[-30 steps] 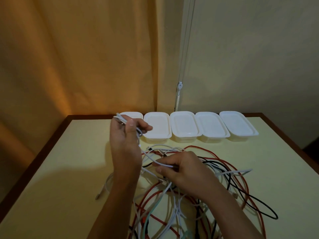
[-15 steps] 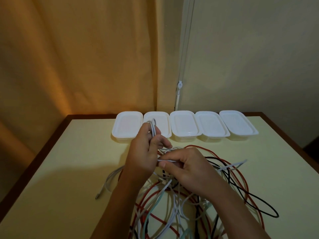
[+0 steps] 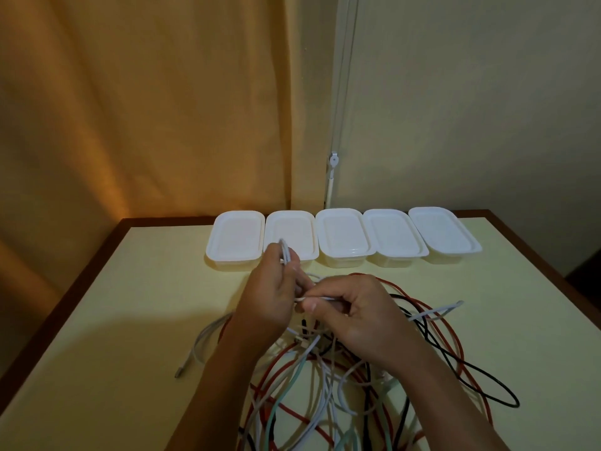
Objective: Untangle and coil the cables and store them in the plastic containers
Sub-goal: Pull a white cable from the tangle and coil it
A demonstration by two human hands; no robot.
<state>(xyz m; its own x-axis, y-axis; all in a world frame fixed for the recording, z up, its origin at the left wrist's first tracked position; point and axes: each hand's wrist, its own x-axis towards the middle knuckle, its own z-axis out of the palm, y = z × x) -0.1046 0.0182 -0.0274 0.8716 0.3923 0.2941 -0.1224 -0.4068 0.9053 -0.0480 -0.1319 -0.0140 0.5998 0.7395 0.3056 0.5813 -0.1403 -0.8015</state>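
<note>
Both hands work close together above the middle of the tabletop (image 3: 97,336). The left hand (image 3: 268,297) has its fingers curled round a small bundle of white cable (image 3: 285,255), whose loops stick up past the thumb in front of the second container from the left. The right hand (image 3: 351,315) pinches a straight run of the same white cable between thumb and forefinger, just beside the left hand's fingers, so the strand stretches across the small gap between the two.

Beneath and near the hands lies a tangle of cables (image 3: 325,385): red (image 3: 455,340), black (image 3: 481,379), pale green (image 3: 292,375) and more white strands cross over each other and run off the near edge of the view. One loose white plug end (image 3: 455,304) pokes out to the right of the right hand, and a grey-white cable (image 3: 198,346) loops out to the left, its connector lying on the tabletop.

Along the far edge of the tabletop stand five white plastic containers (image 3: 393,236) in a row, side by side and touching, all with lids on. Behind them hang an orange curtain (image 3: 146,109) on the left and a pale wall (image 3: 471,109) on the right.
</note>
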